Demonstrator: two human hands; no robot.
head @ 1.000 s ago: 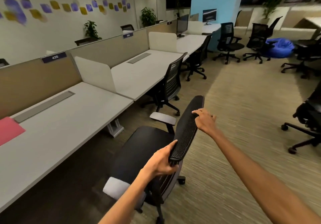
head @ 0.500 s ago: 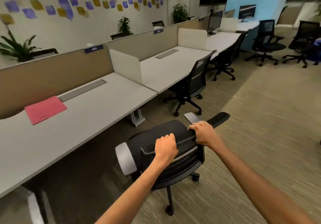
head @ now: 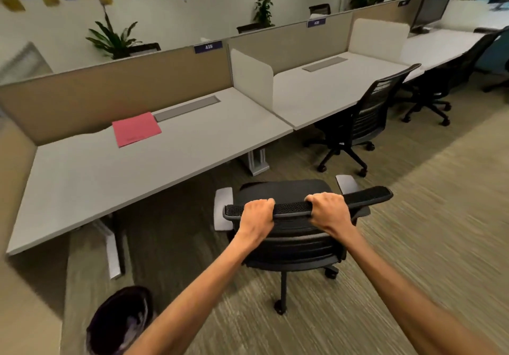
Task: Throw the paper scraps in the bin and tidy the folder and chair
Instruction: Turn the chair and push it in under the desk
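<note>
A black office chair (head: pixel 292 239) with grey armrests stands on the carpet just short of the grey desk (head: pixel 154 161), its seat facing the desk. My left hand (head: pixel 257 214) and my right hand (head: pixel 329 211) both grip the top edge of its backrest. A pink folder (head: pixel 135 129) lies flat near the back of the desk, beside the cable slot. A dark round bin (head: pixel 119 321) stands on the floor at lower left, partly behind my left forearm. No paper scraps are visible.
A beige partition runs behind the desk. A white divider (head: pixel 252 77) separates it from the neighbouring desk, where another black chair (head: pixel 358 126) is tucked in. More chairs stand at far right. Open carpet lies to my right. The desk's leg (head: pixel 113 247) stands left of the chair.
The chair has been turned so its seat faces the desk and moved closer to it. Both hands now grip the backrest top. My view swung left, revealing the folder and bin.
</note>
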